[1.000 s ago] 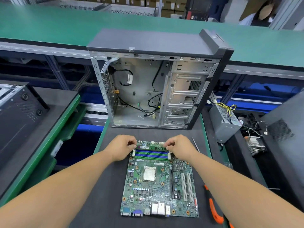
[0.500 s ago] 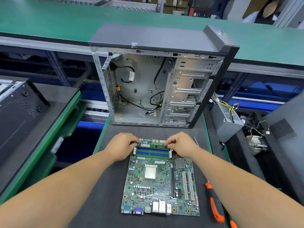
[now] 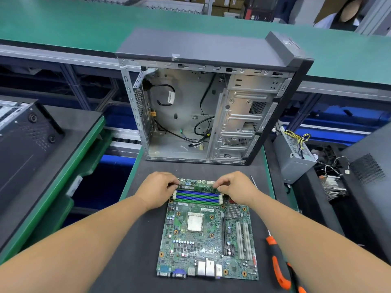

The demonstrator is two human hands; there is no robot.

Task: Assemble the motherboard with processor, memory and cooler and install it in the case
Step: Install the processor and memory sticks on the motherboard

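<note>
Motherboard (image 3: 208,240): lies flat on the dark mat (image 3: 137,250), port row toward the person, memory slots (image 3: 197,196) at the far edge.
Memory module (image 3: 197,188): stands on edge over the farthest slot, parallel to the blue and green slots just in front of it; whether it is fully seated cannot be told.
Left hand (image 3: 155,190): at the module's left end; curled fingers pinch that end, fingertips on its top edge.
Right hand (image 3: 236,188): at the module's right end; thumb and forefinger pinch the end, other fingers curled above it.
Module relative to fingers: spans the gap between the two hands, each end held in a fingertip grip, middle section exposed.
Processor (image 3: 194,223): sits in the socket near the board's centre, uncovered, well short of both hands.
Case (image 3: 211,98): stands upright beyond the board, open side facing the person, loose cables inside.
Screwdriver (image 3: 279,267): orange and black handle, lies on the mat right of the board, beside the right forearm.
Power supply (image 3: 293,153): grey box with wire bundle, right of the case.
</note>
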